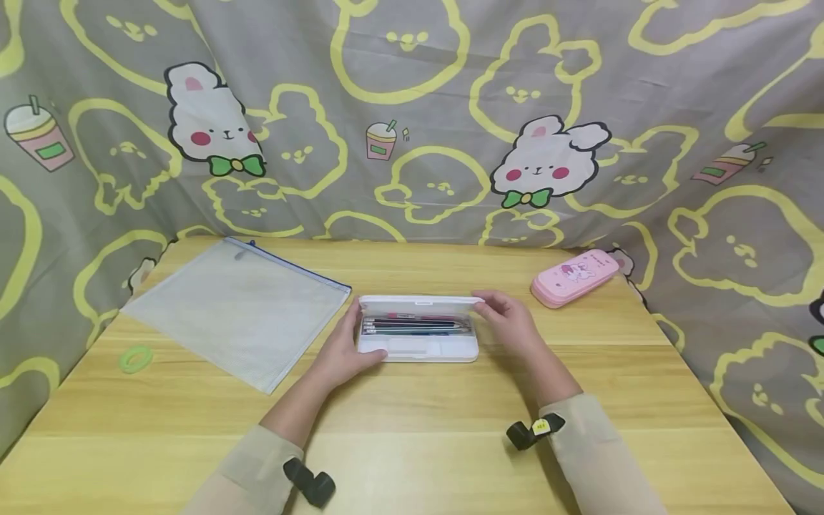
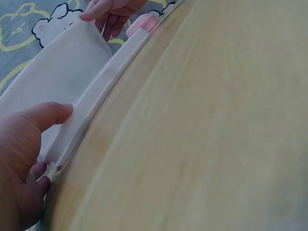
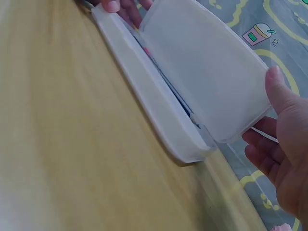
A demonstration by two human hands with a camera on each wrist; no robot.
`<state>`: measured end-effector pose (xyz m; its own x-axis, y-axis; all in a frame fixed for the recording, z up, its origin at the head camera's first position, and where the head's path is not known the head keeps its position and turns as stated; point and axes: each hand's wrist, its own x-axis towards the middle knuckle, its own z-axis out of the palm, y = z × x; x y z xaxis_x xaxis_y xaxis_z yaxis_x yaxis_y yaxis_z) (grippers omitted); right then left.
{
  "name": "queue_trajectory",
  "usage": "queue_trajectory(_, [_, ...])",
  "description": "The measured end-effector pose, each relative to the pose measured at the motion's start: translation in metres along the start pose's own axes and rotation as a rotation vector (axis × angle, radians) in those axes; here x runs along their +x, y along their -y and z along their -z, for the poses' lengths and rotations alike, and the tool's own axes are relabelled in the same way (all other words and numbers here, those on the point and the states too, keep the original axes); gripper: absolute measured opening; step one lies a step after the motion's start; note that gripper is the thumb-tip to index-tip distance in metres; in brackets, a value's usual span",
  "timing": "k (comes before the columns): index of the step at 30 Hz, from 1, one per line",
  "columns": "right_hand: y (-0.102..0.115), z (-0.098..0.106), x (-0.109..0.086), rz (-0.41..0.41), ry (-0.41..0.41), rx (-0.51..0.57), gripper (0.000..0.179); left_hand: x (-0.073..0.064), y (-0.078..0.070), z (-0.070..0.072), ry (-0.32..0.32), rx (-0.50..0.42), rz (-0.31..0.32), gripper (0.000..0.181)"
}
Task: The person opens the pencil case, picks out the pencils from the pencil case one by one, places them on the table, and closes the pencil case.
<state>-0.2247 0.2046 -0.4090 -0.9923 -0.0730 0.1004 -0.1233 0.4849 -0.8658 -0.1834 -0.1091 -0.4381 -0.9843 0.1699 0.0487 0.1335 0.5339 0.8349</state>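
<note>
A white pencil case (image 1: 458, 348) stands on the table with its lid (image 3: 207, 62) raised. Several pencils (image 1: 412, 325) and a pinkish-red pen or pencil at the back lie in its tray. My left hand (image 1: 339, 352) grips the left end, its thumb on the front rim and its fingers at the far side. With thumb and fingers, my right hand (image 1: 508, 322) holds the right edge of the lid, as the right wrist view also shows. The lid hides part of the right fingers in the head view.
A pink pencil case (image 1: 575, 279) with a rabbit picture lies at the back right. To the left are a translucent zip pouch (image 1: 238, 307) with a blue zip edge and a green ring (image 1: 135, 360). Behind the wooden table (image 1: 412, 443) hangs a patterned grey curtain (image 1: 438, 86).
</note>
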Motion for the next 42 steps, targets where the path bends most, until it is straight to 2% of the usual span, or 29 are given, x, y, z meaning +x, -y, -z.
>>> queue_trajectory(7, [0.002,0.0,0.014,-0.002,-0.018,0.066,0.038,0.002,0.002,-0.001,-0.013,-0.016,-0.04,0.125])
queue_trajectory(12, [-0.001,-0.004,0.021,-0.049,-0.063,0.135,0.039,0.002,0.003,-0.002,0.006,-0.013,-0.069,0.127])
queue_trajectory(19, [-0.008,-0.012,0.031,-0.1,-0.128,0.308,0.037,0.002,0.003,-0.002,0.027,0.012,-0.069,0.123])
queue_trajectory(21, [-0.009,-0.015,0.033,-0.106,-0.136,0.321,0.036,0.003,0.003,-0.002,0.034,0.024,-0.059,0.122])
queue_trajectory(23, [-0.009,-0.018,0.034,-0.112,-0.14,0.309,0.036,0.003,0.002,-0.002,0.043,0.029,-0.041,0.122])
queue_trajectory(31, [-0.018,-0.023,0.035,-0.129,-0.096,0.132,0.048,0.004,0.002,-0.002,0.081,0.049,-0.007,0.12])
queue_trajectory(42, [-0.021,-0.028,0.036,-0.137,-0.07,0.109,0.048,0.004,0.0,-0.001,0.096,0.072,-0.008,0.124])
